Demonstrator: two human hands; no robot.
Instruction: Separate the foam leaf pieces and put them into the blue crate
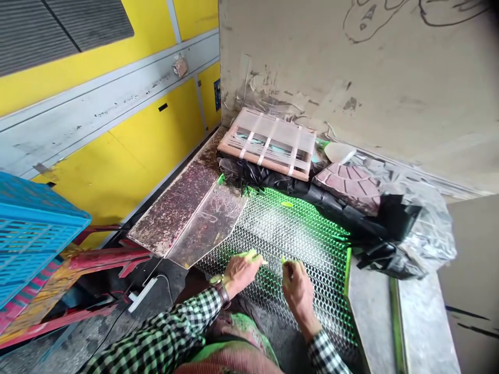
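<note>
My left hand (242, 270), with a watch (219, 286) at the wrist, is over the metal mesh surface (265, 228), its fingers pinched together beside something small and pale at the fingertips. My right hand (298, 288) is closed a little to the right, with a small yellow-green piece (283, 258) sticking up from its thumb and fingers. The hands are apart. Farther back on the mesh lies another yellow-green piece (287, 204). What sits inside my left fingers is too small to name.
A wooden frame with taped strips (268, 143) and a fan-shaped block (346, 184) stand behind the mesh, by black plastic (280, 179). Metal plates flank it. A blue crate (39, 234) is at left, a cardboard sheet (351, 78) at the back.
</note>
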